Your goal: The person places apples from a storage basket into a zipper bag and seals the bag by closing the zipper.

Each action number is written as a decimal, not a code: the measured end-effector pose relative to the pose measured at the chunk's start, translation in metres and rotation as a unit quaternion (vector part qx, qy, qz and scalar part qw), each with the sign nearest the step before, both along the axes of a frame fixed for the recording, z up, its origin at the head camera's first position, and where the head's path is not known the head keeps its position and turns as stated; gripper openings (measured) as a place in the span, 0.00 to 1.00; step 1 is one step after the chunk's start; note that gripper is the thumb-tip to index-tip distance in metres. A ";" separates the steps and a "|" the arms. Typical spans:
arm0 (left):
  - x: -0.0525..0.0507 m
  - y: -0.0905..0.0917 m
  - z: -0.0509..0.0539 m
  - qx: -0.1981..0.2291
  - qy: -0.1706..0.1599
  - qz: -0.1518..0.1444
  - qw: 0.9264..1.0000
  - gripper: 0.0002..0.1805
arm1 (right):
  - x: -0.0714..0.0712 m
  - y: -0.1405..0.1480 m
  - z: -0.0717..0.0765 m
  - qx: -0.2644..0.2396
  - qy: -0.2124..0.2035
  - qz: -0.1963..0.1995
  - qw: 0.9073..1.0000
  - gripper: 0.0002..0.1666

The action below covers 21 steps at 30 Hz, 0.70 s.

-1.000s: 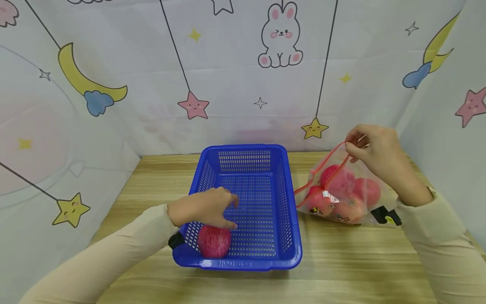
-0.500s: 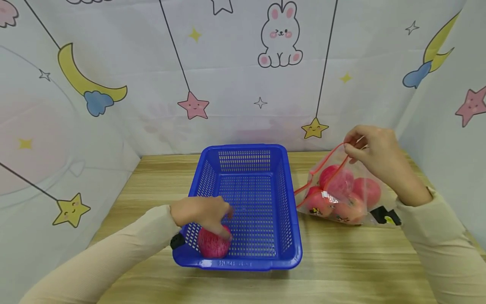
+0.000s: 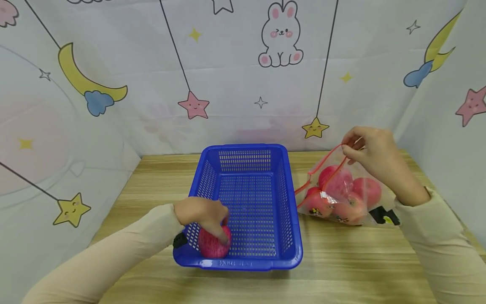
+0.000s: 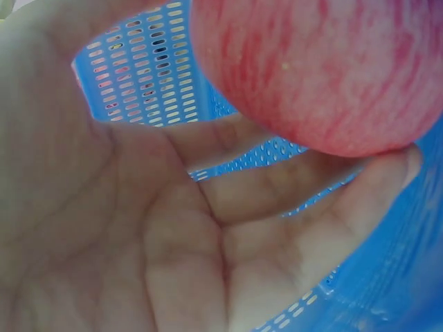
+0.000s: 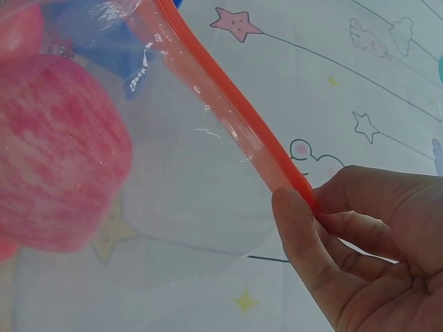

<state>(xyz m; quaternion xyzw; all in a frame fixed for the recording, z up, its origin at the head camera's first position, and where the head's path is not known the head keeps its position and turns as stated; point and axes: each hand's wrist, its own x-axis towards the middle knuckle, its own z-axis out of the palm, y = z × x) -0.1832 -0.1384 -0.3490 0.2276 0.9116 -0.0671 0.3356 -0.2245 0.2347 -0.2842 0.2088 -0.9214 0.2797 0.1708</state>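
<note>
In the head view, my left hand [image 3: 203,214] reaches into the near left corner of the blue plastic basket [image 3: 262,264] and grips a red apple [image 3: 212,247]. The left wrist view has fingers [image 4: 277,187] lying along the underside of that apple [image 4: 325,69]. To the right of the basket, my right hand [image 3: 373,145] pinches the orange-edged opening of a clear zip bag [image 3: 322,160] between thumb and fingers, holding it up. Several apples [image 3: 336,181] lie inside the bag. The right wrist view shows the bag's orange strip [image 5: 239,107] running into the pinch.
Basket and bag stand on a wood-grain table [image 3: 163,177]. A white cloth [image 3: 231,76] printed with stars, moons and a rabbit hangs behind and at both sides. Black wrist devices sit at both cuffs, the right one [image 3: 383,215] close to the bag.
My left hand has come down onto the apple in the basket, and its thumb now lies over the apple's front. The right hand and bag have shifted very slightly left.
</note>
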 end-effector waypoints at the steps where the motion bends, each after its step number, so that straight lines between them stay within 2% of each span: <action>1: 0.000 0.000 0.000 -0.001 -0.004 0.005 1.000 0.29 | 0.000 0.000 0.000 0.000 0.001 0.001 1.000 0.03; 9: 0.001 0.002 0.001 0.010 -0.040 0.046 0.998 0.28 | 0.000 0.000 0.000 -0.006 -0.004 0.004 1.000 0.03; 15: 0.000 0.002 0.001 0.011 -0.050 0.034 0.998 0.27 | 0.000 0.001 -0.001 -0.003 0.000 0.005 1.000 0.03; 21: -0.002 0.002 0.002 0.024 -0.070 0.040 0.996 0.21 | 0.000 0.001 -0.001 -0.002 0.003 0.005 1.000 0.04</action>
